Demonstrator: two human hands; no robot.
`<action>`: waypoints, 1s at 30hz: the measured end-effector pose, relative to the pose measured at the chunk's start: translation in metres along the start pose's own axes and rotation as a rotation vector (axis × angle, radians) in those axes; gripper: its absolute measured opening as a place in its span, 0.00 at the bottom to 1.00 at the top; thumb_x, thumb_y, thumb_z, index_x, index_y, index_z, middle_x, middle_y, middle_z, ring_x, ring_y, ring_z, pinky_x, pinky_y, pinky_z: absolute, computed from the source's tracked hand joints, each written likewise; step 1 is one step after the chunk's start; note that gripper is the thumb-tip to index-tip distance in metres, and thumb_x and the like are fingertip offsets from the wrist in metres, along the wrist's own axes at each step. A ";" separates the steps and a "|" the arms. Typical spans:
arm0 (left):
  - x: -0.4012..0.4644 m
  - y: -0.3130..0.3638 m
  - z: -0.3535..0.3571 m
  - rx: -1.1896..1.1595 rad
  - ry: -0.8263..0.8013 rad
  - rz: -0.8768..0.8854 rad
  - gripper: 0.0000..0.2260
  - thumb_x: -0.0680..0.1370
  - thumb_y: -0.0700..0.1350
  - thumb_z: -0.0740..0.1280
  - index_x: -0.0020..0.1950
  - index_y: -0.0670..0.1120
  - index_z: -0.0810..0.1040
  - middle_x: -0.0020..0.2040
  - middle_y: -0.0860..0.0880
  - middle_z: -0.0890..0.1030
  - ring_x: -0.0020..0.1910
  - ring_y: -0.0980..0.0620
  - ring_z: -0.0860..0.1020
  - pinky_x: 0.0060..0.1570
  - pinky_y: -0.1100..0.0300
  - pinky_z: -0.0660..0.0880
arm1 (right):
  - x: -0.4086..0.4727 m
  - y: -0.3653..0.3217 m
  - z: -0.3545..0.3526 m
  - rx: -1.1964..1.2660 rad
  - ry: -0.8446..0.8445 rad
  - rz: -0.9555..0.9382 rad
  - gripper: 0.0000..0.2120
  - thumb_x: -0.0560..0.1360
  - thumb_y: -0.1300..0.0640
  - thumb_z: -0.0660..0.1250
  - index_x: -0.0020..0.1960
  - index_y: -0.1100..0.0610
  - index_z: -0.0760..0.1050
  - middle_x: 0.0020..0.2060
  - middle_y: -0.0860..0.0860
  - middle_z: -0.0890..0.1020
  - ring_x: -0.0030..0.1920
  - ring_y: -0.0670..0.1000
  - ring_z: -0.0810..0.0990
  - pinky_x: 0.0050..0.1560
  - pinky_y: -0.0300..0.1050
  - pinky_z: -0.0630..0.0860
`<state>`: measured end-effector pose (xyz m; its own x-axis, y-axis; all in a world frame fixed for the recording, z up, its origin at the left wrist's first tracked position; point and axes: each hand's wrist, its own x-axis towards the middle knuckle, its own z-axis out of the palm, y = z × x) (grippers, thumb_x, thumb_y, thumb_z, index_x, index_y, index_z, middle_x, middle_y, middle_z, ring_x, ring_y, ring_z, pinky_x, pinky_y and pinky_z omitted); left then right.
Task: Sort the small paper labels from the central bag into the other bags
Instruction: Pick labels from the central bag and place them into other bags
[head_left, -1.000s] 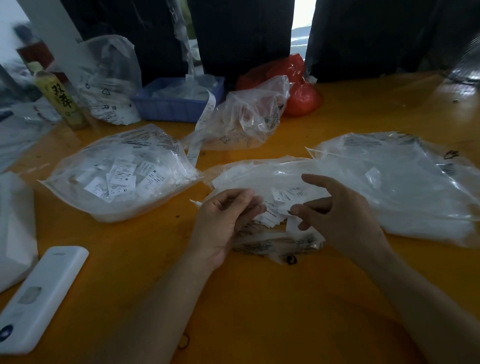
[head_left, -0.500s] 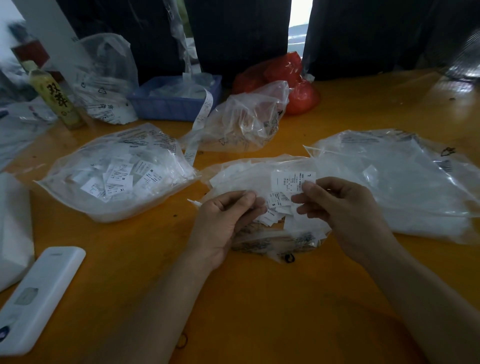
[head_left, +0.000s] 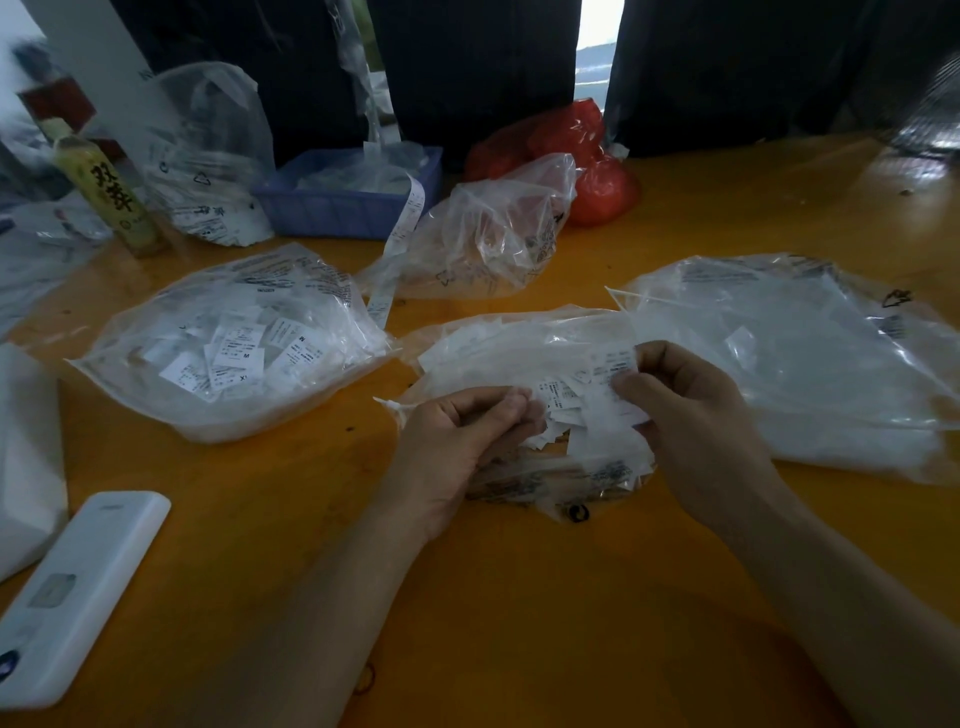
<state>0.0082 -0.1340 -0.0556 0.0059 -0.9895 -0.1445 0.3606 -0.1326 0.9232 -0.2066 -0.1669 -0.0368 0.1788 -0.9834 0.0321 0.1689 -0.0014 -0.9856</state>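
Labels (head_left: 558, 402) heaped at mouth of central bag (head_left: 519, 348) on orange table (head_left: 519, 597), right hand (head_left: 691, 415) pinching one label (head_left: 613, 361) above the heap, left hand (head_left: 462, 436) curled on bag edge just beside it, fuller bags left (head_left: 234, 343) and right (head_left: 789, 358).

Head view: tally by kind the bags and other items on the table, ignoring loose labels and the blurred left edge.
Clear plastic bags: 5
Red plastic bag bundle: 1
Blue basket: 1
Bottle: 1
White remote control: 1
Total: 9
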 end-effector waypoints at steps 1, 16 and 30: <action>-0.001 0.000 0.000 0.016 -0.007 0.000 0.14 0.72 0.46 0.78 0.55 0.43 0.89 0.55 0.39 0.88 0.56 0.43 0.87 0.54 0.60 0.83 | -0.001 0.000 0.001 -0.011 -0.002 -0.029 0.08 0.80 0.62 0.67 0.45 0.54 0.80 0.44 0.55 0.85 0.45 0.55 0.84 0.46 0.47 0.83; -0.002 -0.005 0.002 0.214 -0.053 -0.005 0.15 0.74 0.50 0.76 0.58 0.45 0.88 0.57 0.45 0.88 0.59 0.47 0.86 0.63 0.55 0.81 | -0.009 -0.003 0.013 -0.425 0.061 -0.289 0.09 0.79 0.58 0.72 0.57 0.50 0.77 0.41 0.41 0.85 0.40 0.42 0.85 0.39 0.31 0.78; -0.004 -0.002 0.004 0.387 -0.095 0.023 0.20 0.70 0.63 0.76 0.54 0.51 0.90 0.56 0.48 0.89 0.60 0.49 0.85 0.69 0.39 0.76 | -0.009 0.002 0.014 -0.487 0.052 -0.369 0.05 0.80 0.60 0.69 0.52 0.51 0.77 0.40 0.44 0.85 0.43 0.42 0.86 0.43 0.32 0.79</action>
<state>0.0039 -0.1300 -0.0559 -0.0828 -0.9909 -0.1059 -0.0164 -0.1048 0.9944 -0.1946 -0.1554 -0.0368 0.1435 -0.9099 0.3893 -0.2539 -0.4141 -0.8741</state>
